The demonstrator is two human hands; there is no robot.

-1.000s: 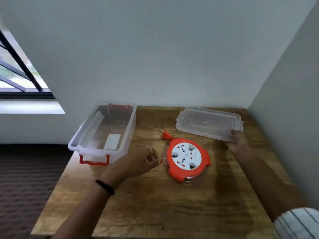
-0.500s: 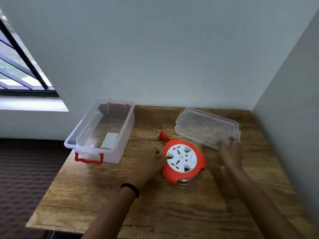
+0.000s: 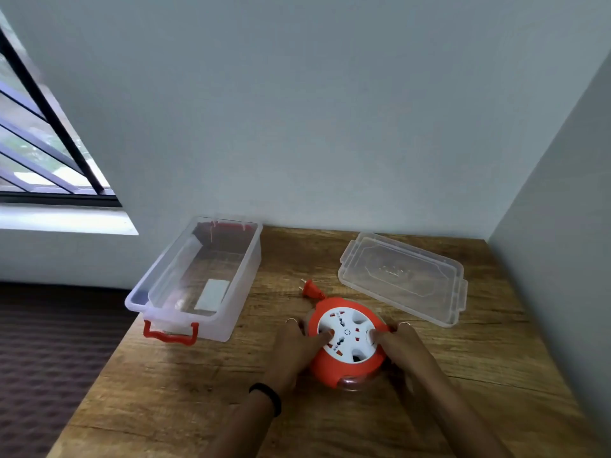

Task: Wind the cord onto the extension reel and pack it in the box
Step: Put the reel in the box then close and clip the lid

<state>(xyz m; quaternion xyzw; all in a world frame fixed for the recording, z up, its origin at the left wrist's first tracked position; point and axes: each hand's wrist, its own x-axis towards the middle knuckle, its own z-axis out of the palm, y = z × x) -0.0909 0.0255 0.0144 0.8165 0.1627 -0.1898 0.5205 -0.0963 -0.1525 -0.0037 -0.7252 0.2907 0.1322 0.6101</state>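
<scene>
**Both hands on the reel, plug end out**

The extension reel (image 3: 347, 338) lies flat on the wooden table (image 3: 198, 391), near the front, between the open box (image 3: 195, 282) on the left and the loose lid (image 3: 403, 276) on the right. Round body, orange shell, white socket face turned up, with a clear lower rim showing at the near edge. The orange plug (image 3: 310, 289) sticks out at the far-left side on a very short length of cord, lying on the wood just beyond the reel.

Handling, as a judgement: hard plastic, rigid, likely moderately heavy for its size with cord inside. The smooth shell may slip; the rim on opposite sides looks the soundest hold. The plug tail could swing or snag on the box wall when lifted.

The left hand (image 3: 297, 342) clasps the reel's left edge, a finger lying on the white face. The right hand (image 3: 403, 345) clasps the right edge, a fingertip pressing a round white button on the face. Both sets of fingers curl round the body.

The box is clear plastic with red handles, holding only a white label or card on its floor. The lid rests flat, well apart from the box. Grey walls stand behind and to the right; a barred window (image 3: 39, 143) is at far left.
</scene>
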